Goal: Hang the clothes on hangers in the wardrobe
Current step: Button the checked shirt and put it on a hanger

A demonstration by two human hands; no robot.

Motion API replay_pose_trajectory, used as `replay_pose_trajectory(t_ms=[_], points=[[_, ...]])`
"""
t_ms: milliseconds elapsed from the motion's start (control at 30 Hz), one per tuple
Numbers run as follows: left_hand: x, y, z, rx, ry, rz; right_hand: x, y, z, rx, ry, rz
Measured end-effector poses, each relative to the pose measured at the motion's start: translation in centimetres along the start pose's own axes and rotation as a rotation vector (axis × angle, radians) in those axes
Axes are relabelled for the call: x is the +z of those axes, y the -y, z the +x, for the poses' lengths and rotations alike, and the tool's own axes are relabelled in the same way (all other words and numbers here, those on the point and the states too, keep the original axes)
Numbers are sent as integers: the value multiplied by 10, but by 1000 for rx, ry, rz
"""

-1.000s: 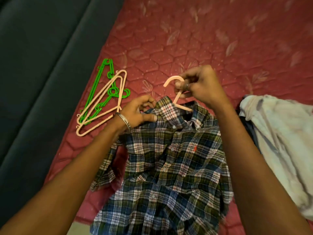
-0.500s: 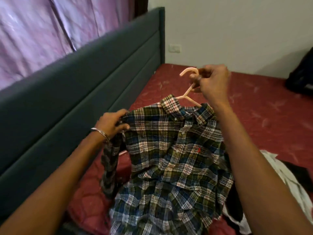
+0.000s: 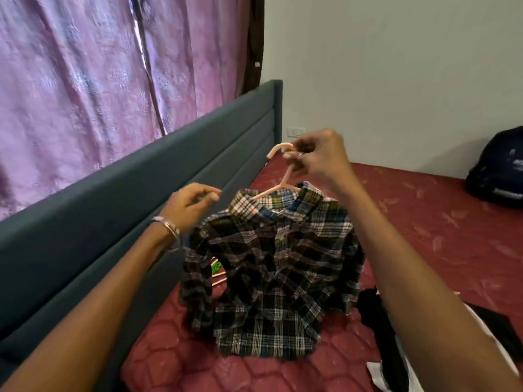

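Shirt on hanger, lifted over the bed

Right hand (image 3: 319, 159) pinches the pink hanger (image 3: 283, 176) by its neck, the plaid shirt (image 3: 277, 264) hanging above the red mattress (image 3: 424, 236); left hand (image 3: 192, 205), loosely curled, holds nothing, just left of the collar.

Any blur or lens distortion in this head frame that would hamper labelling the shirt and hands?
Head view: the plaid shirt is smeared by motion blur; the left hand is soft, the right hand on the pink hanger sharper; wide-angle bending bows the headboard; lighting dim, without glare.

plaid shirt (image 3: 271, 261) on pink hanger (image 3: 284, 176)
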State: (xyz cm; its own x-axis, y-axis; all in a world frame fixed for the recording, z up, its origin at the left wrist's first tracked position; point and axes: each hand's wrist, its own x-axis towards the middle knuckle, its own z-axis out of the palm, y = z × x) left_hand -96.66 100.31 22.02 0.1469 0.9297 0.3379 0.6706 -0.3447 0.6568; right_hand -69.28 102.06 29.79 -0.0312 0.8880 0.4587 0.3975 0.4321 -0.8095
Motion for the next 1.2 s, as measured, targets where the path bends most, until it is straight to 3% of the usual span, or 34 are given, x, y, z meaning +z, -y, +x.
replay_pose_trajectory(t_ms=[33,100,233,300,367,467,533,667,833,1067,1133,1200], points=[[1,-10,4,1,105,93,6,8,0,-31,15,-7],[2,-20,8,-50,130,131,10,23,1,-50,15,7],[1,-30,2,-152,-137,-222,5,36,0,-43,9,30],[5,-40,1,-100,-321,-219,8,38,0,-35,6,-22],[8,-55,-2,65,-419,-218,13,39,5,-28,-16,-94],[8,-57,-12,383,-317,-122,7,48,13,-44,-70,-129],[1,-46,-20,451,-232,-56,-6,57,12,-73,-97,-96],[-28,-34,-9,204,-357,-39,-14,63,7,-80,-83,-48],[-17,-70,11,270,-30,167,6,72,2,-76,17,53],[3,-76,19,233,-305,98,5,75,2,-65,49,221],[-3,-78,19,217,-284,17,-5,66,2,-63,136,325],[-11,-78,19,215,-269,-35,-24,43,1,-7,203,272]])
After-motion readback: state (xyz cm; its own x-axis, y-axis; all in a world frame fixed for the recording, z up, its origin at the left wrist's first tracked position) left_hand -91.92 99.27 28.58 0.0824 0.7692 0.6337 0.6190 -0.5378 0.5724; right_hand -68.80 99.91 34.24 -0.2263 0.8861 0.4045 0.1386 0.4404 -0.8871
